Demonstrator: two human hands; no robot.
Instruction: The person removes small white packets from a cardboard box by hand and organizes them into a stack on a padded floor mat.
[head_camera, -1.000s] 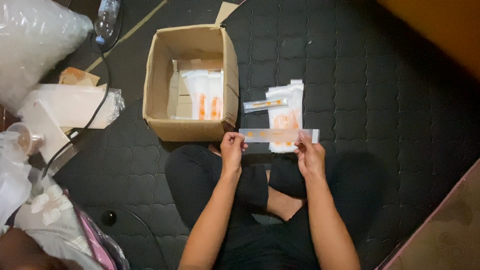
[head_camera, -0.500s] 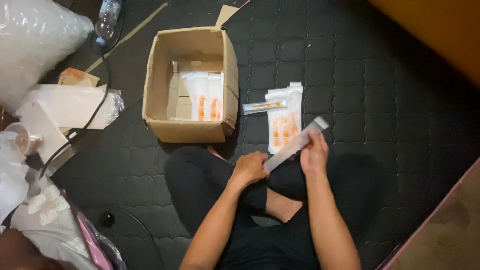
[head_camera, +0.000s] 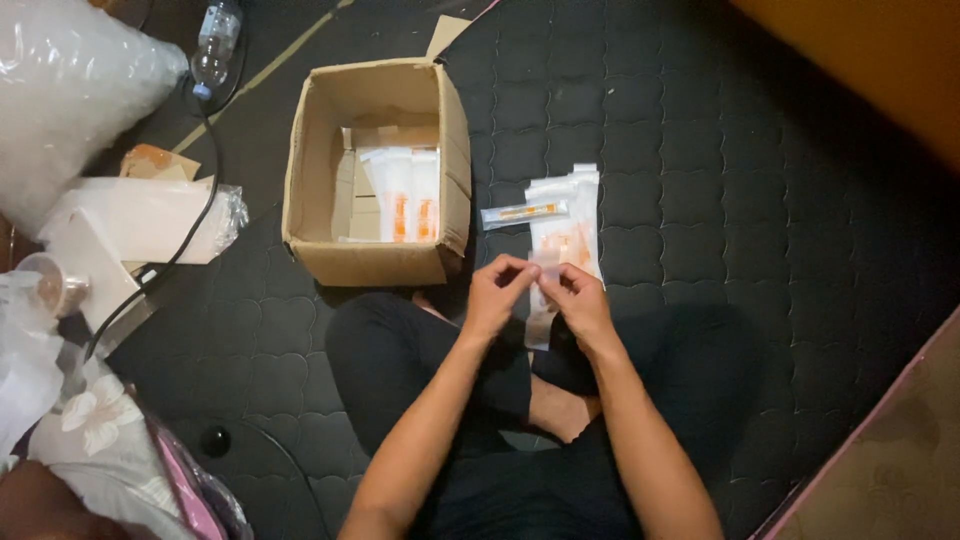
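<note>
Clear packet (head_camera: 541, 300) pinched between both hands: left (head_camera: 497, 295), right (head_camera: 578, 303).

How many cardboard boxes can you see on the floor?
1. The open brown cardboard box sits on the dark quilted mat, just ahead of the person's left hand, with white and orange packets inside. Others may be hidden among the plastic bags at left.

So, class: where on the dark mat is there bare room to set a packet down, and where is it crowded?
Bare mat lies right of the packet pile, toward the orange edge. A narrow strip runs between the cardboard box and that pile. The left side is crowded with plastic bags, a cable and a bottle.
</note>
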